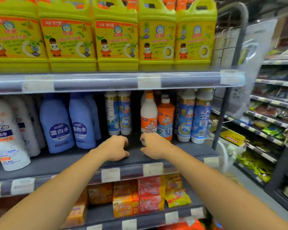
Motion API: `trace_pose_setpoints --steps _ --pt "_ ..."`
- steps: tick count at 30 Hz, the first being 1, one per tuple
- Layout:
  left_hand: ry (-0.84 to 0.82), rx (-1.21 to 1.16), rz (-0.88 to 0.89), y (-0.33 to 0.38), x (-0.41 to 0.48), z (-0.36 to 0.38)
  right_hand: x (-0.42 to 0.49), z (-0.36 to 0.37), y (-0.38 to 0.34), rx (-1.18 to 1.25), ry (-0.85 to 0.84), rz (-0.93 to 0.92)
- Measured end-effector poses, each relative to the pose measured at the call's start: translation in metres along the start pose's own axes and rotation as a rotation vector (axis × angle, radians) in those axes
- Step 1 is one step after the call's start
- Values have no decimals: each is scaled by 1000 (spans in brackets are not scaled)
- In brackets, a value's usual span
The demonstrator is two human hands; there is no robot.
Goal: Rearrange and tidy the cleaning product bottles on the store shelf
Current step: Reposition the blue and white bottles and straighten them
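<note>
On the middle shelf [181, 151], my left hand [116, 146] rests with curled fingers and nothing in it, just in front of two tall blue-and-white bottles [120, 113]. My right hand [154, 146] curls around the base of a white bottle with an orange label [148, 113], and a bit of white shows between thumb and fingers. An orange bottle [165, 117] stands touching its right side, followed by two more blue-and-white bottles [194, 115]. Blue bleach bottles [56, 123] and large white bottles [5, 133] stand to the left.
Yellow detergent jugs [116, 35] fill the shelf above. Orange and red packets [140, 196] lie on the shelf below. A dark gap lies between the two tall bottles and the white bottle. The shelf frame post [223, 105] ends the bay at the right, with another aisle rack [264, 122] beyond.
</note>
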State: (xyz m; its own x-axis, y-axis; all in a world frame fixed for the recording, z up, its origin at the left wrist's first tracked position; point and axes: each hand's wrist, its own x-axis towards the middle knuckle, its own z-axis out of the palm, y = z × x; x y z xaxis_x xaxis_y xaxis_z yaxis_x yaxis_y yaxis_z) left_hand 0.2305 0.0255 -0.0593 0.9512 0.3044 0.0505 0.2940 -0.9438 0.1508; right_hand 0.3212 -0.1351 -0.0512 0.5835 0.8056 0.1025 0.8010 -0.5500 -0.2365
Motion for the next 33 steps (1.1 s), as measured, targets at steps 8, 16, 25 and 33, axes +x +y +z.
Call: trace_pose_setpoints --steps 8,16,25,33 --pt "43 185 80 123 -16 1 -87 -34 95 -162 43 80" --pt "49 234 114 195 -5 7 -114 -47 150 -139 119 244" --pt "225 168 55 214 39 9 -83 -60 175 67 302 441" --pt "325 -450 29 223 89 24 -36 -54 181 573 575 502"
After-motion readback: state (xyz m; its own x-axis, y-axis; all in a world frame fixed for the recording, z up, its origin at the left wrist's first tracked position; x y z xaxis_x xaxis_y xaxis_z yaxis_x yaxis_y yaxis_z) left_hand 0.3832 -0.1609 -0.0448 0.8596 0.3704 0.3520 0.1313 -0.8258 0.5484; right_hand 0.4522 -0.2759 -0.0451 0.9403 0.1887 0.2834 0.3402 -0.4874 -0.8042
